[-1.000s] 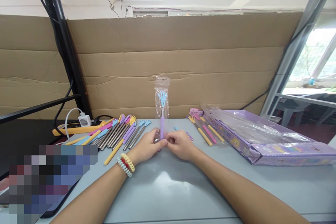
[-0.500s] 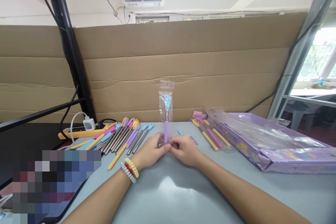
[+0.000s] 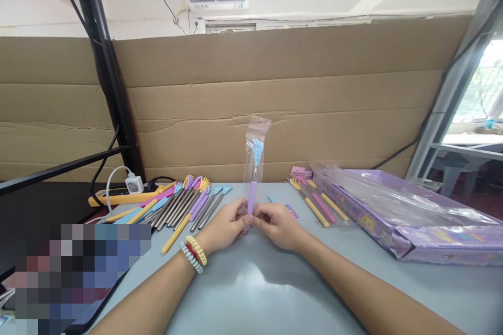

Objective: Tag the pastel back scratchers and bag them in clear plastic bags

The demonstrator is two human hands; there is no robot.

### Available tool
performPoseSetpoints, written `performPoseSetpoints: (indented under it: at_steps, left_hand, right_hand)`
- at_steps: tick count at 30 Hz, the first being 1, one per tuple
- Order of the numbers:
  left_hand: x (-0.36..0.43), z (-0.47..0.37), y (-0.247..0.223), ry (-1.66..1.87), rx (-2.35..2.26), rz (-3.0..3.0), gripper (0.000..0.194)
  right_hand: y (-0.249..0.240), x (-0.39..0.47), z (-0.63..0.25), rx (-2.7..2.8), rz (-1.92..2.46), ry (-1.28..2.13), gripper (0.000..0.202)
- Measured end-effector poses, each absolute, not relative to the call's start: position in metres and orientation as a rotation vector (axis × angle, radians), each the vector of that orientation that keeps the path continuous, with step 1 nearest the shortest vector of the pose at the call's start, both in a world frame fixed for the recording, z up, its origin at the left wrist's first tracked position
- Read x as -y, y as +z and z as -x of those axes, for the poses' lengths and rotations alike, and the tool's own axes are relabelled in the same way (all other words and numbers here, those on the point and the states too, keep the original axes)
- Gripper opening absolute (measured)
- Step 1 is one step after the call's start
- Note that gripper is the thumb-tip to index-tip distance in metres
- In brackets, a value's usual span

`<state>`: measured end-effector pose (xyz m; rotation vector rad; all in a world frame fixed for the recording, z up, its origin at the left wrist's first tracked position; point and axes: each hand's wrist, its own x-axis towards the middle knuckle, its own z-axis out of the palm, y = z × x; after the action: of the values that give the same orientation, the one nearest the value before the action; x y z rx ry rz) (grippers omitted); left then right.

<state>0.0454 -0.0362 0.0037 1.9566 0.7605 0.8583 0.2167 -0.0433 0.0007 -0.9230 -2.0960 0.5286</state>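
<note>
A back scratcher point(image 3: 252, 196) with a blue hand-shaped head and a purple handle stands upright inside a clear plastic bag point(image 3: 258, 126), leaning slightly right. My left hand point(image 3: 226, 226) is closed around the lower end of the bagged handle. From the other side, my right hand point(image 3: 281, 226) pinches the bottom of the bag; its fingertips meet my left thumb. The handle's very end is hidden by the fingers. To the left lies a pile of unbagged back scratchers point(image 3: 184, 207) with metal rods and coloured heads and handles.
At right, several back scratchers point(image 3: 320, 204) lie near a purple box point(image 3: 451, 248) with clear plastic bags point(image 3: 377, 201) on top. A small purple card point(image 3: 291, 211) lies behind my right hand. A yellow power strip point(image 3: 112, 198) with a white charger point(image 3: 134, 184) sits back left, before the cardboard wall point(image 3: 275, 84).
The bagged back scratcher has shifted slightly right and now tilts a little to the right. Both hands keep their hold at its lower end.
</note>
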Motion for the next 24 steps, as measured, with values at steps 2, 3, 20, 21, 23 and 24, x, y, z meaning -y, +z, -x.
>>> performPoseSetpoints:
  at_steps: [2, 3, 20, 21, 23, 24]
  left_hand:
    - [0.0359, -0.0456, 0.0040, 0.868, -0.749, -1.943, 0.030]
    - [0.0357, -0.0458, 0.0040, 0.881, -0.740, -1.925, 0.031]
    - [0.0320, -0.0487, 0.0019, 0.888, -0.764, -1.783, 0.036]
    - [0.0325, -0.0488, 0.0020, 0.885, -0.798, -1.797, 0.035]
    - [0.0333, -0.0490, 0.0022, 0.879, -0.858, -1.831, 0.036]
    - [0.0335, -0.0491, 0.0022, 0.878, -0.879, -1.846, 0.036]
  right_hand:
    - [0.0000, 0.0422, -0.2172, 2.089, 0.938, 0.521, 0.028]
    - [-0.0005, 0.0413, -0.2176, 2.068, 0.966, 0.510, 0.028]
    - [0.0013, 0.0437, -0.2153, 2.109, 0.956, 0.510, 0.038]
    - [0.0018, 0.0442, -0.2151, 2.124, 0.940, 0.492, 0.039]
    - [0.0019, 0.0443, -0.2150, 2.147, 0.925, 0.457, 0.040]
    - [0.0015, 0.0440, -0.2153, 2.154, 0.923, 0.443, 0.041]
